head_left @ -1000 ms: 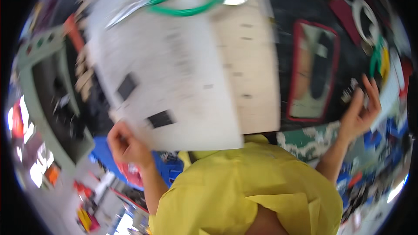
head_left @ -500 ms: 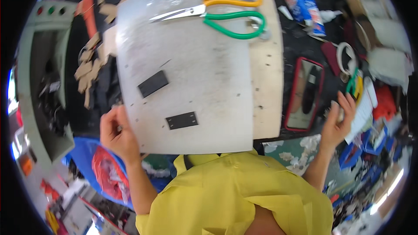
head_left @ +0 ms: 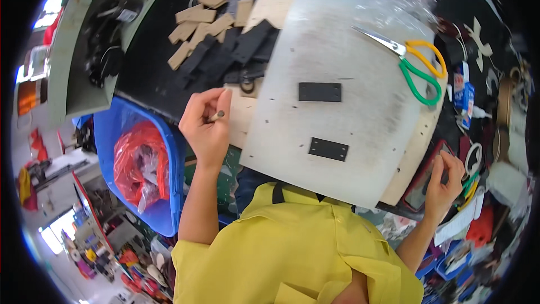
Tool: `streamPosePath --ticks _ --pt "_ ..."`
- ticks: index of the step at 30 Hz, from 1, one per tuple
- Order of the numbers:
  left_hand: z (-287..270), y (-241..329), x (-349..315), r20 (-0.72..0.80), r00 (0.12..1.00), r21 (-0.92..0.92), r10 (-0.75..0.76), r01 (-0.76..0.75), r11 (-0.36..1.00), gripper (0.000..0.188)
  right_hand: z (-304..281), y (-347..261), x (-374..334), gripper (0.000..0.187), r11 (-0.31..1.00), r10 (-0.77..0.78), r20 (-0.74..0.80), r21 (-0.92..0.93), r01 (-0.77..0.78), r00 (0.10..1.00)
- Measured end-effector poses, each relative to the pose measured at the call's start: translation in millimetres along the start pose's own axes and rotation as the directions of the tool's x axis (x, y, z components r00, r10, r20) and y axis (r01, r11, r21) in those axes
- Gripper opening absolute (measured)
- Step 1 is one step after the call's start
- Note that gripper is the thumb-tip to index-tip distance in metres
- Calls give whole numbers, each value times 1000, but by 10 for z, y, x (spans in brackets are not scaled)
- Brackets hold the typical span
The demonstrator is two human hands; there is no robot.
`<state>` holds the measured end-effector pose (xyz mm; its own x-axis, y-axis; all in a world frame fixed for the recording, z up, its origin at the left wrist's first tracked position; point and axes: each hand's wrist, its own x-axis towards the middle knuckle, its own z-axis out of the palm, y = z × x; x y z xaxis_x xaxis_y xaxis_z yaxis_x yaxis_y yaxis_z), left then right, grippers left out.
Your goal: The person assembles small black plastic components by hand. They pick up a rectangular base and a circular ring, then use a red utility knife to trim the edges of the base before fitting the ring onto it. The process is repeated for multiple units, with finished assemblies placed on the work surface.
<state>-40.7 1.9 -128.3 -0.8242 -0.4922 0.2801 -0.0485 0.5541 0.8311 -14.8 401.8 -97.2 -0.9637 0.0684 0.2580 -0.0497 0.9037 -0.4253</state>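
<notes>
My left hand (head_left: 206,130) is closed round a thin, light-coloured stick, its round end (head_left: 216,116) showing between the fingers; the rest is hidden. It is beside the left edge of a large whitish board (head_left: 360,56). Two small dark rectangular pieces with small holes, an upper one (head_left: 319,92) and a lower one (head_left: 328,149), lie apart on the board. My right hand (head_left: 444,184) is over the near end of a red-cased phone (head_left: 416,194), fingers loosely bent and apart, with nothing visible in them. Scissors (head_left: 400,52) with one orange and one green handle rest on the board's far right.
Left of the board, black strips (head_left: 216,59) and tan strips (head_left: 194,22) are heaped on the black table. A blue bin (head_left: 175,191) with a red plastic bag (head_left: 163,163) stands at the left. Clear plastic film (head_left: 399,0) lies at the back; a white ring (head_left: 474,156) is at the right.
The view has turned and shifted left, showing more of the strips and bin. My left hand now shows the stick's end. My right hand has moved to the phone's near end.
</notes>
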Motion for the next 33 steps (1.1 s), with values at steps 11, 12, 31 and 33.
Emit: streamPosePath --ticks 11,12,31,33 --pt "14 12 134 245 966 234 86 -145 961 26 597 -1438 736 25 739 -664 157 283 611 731" --pt "43 -5 115 234 966 281 107 -172 944 27 651 -1484 705 25 730 -672 153 299 615 724" --pt "-61 34 63 147 964 -157 -221 243 957 14 632 -1084 -22 25 886 -409 99 280 368 907" --pt "-179 115 5 150 959 -262 -238 271 926 14 626 -985 -44 24 887 -389 80 302 350 918"
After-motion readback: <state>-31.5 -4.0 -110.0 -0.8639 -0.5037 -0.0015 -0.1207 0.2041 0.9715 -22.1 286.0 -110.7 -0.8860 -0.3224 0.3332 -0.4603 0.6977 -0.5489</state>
